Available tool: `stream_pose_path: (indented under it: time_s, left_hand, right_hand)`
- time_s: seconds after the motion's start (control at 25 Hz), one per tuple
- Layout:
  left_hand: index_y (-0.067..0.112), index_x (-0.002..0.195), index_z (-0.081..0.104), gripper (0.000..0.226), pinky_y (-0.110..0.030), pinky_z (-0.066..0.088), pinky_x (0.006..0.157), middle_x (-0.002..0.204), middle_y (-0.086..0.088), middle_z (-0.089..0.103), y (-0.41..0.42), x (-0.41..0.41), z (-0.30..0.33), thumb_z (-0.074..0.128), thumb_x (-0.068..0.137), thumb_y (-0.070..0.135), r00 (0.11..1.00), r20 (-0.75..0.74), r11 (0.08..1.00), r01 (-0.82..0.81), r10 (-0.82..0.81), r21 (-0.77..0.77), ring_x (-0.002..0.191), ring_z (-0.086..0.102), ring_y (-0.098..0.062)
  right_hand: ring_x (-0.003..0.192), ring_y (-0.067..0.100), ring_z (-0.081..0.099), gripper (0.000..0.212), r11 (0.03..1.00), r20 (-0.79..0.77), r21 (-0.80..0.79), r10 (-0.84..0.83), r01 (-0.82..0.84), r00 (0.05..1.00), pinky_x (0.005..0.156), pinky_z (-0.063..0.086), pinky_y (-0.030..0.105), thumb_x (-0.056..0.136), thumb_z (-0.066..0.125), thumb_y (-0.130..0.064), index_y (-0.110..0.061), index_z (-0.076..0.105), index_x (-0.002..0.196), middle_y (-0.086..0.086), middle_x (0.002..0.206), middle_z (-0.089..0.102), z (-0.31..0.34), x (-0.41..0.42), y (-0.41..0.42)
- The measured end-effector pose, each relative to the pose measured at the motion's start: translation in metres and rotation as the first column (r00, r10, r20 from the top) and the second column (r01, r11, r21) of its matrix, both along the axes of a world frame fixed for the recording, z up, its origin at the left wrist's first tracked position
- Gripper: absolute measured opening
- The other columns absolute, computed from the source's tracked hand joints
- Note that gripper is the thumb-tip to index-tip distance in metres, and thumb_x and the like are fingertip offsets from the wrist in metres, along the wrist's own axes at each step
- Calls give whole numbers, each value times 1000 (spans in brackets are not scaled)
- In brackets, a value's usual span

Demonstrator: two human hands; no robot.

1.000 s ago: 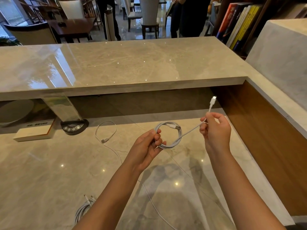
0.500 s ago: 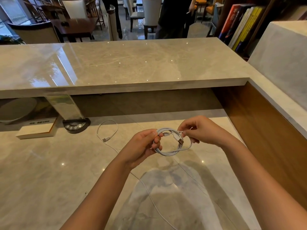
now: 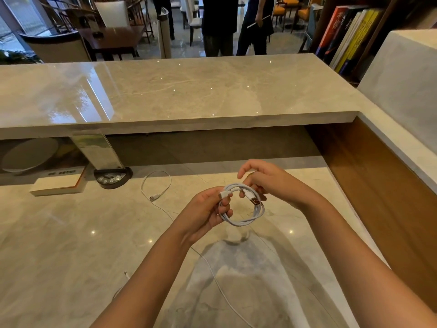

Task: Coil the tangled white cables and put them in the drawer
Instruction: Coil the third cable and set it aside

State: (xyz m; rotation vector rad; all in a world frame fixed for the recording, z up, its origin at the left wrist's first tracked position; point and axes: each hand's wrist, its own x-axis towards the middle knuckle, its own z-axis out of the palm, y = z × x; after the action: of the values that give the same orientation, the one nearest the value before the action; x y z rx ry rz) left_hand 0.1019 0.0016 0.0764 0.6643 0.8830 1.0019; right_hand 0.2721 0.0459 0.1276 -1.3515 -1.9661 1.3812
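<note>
A coiled white cable (image 3: 246, 221) hangs in the air above the marble desk (image 3: 71, 233). My left hand (image 3: 203, 214) grips the coil's left side, with a white plug end by its thumb. My right hand (image 3: 269, 183) pinches the coil's top right, just above the USB plug with its orange insert. A second white cable (image 3: 163, 192) lies loose on the desk, running from a loop near the back toward me under my left arm. Part of a third cable (image 3: 126, 274) shows beside my left forearm. No drawer is in view.
A raised marble counter (image 3: 177, 95) runs across the back, with a wooden side panel (image 3: 378, 185) at the right. Under the counter stand a black button device (image 3: 112, 177), a clear sign holder (image 3: 97, 150) and a white box (image 3: 56, 185). People stand beyond the counter.
My right hand brought the cable's free end in from the upper right and wound it onto the coil. Now it pinches the coil's top while the left hand keeps its grip.
</note>
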Motion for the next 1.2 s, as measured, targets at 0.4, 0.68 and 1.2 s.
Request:
stream_pose_path:
  time_s: [0.4,0.68,1.2]
  left_hand:
    - [12,103,65,19,-26,57,68,77,-4,67,-5,2,6,48,95,10,952,-303,998,-11,32,69,67,66,-13]
    - [30,86,67,20,-8,49,70,91,11,65,-5,-12,-3,70,80,11,642,-647,845,-2,411,535,86,59,6]
    - [20,123,54,33,-19,53,73,104,5,65,2,-1,-7,57,91,27,753,-599,961,-187,273,204,89,64,-6]
  right_hand:
    - [56,6,61,7,986,208,165,-5,-30,978,52,47,21,82,68,-20,-22,70,88,-7,68,72,-5,-2,-1]
    - [67,8,65,12,988,211,144,-89,59,973,59,49,22,83,68,-23,-22,73,94,-8,72,73,-15,-1,0]
    - [58,12,67,6,933,52,97,-352,346,935,56,57,23,79,67,-10,-14,68,83,2,69,72,-39,-10,-12]
